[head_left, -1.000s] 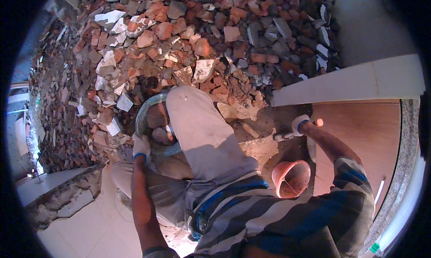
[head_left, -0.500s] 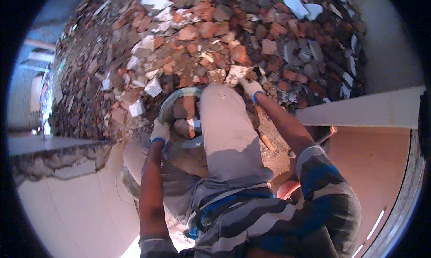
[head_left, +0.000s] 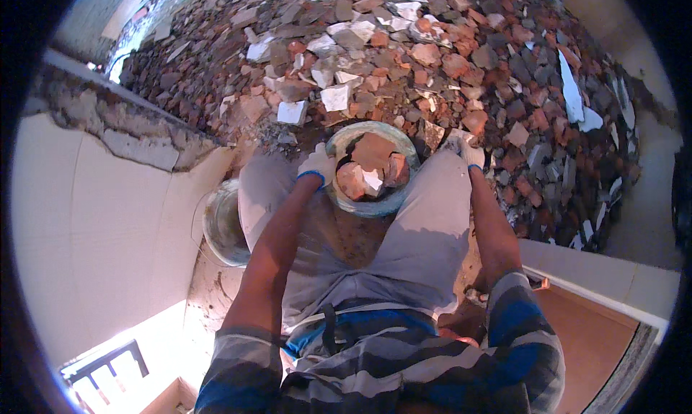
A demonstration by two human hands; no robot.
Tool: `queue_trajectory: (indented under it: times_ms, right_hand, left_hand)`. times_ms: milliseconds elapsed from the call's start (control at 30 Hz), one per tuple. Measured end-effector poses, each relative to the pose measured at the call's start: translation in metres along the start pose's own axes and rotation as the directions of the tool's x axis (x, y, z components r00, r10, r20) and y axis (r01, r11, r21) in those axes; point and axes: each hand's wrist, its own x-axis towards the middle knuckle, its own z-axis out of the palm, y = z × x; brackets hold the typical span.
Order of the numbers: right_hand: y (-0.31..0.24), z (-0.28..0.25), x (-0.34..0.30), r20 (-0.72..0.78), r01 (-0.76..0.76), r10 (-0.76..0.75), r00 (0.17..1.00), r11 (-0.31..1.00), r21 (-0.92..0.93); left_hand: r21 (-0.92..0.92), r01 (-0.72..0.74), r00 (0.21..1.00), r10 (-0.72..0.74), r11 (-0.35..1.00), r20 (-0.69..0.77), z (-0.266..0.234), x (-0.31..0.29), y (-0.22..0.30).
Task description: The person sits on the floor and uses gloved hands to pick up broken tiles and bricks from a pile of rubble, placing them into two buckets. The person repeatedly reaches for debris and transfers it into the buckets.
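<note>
Between my knees stands a round, pale green basin (head_left: 409, 147) with reddish brick chunks (head_left: 373, 151) and a small white fragment (head_left: 372, 181) in it. My left hand (head_left: 317, 164), in a pale glove with a blue cuff, is closed on the basin's left rim. My right hand (head_left: 473, 154), gloved alike, is beyond my right knee at the edge of the rubble. Its fingers are closed on a pale broken piece of masonry (head_left: 454, 138), partly hidden by the hand and knee. Another flat, brownish fragment (head_left: 432, 134) leans just left of it.
A heap of broken brick and tile (head_left: 404, 60) spreads ahead. Left of my leg stands a second basin (head_left: 225, 223). A low wall with a broken edge (head_left: 108, 190) runs along the left; a pale ledge (head_left: 598, 273) lies at the right, with a tool handle (head_left: 540, 284) near it.
My view has turned, so the basin and both hands appear further right. More of the basin's contents and the second basin now show. Both hands keep their places at the rim and the masonry piece.
</note>
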Motion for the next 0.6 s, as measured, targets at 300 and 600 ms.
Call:
queue_trajectory:
  times_ms: [300, 600]
  right_hand:
    - [-0.136, -0.111, -0.11, 0.231, 0.041, -0.209, 0.95, 0.82, 0.572]
    - [-0.209, -0.051, -0.253, 0.512, 0.047, -0.327, 0.794, 0.873, 0.485]
  left_hand:
    - [-0.048, -0.039, 0.999, 0.041, 0.998, 0.024, 0.026, 0.032, -0.027]
    - [-0.266, -0.157, 0.981, 0.18, 0.951, 0.066, 0.048, 0.093, -0.054]
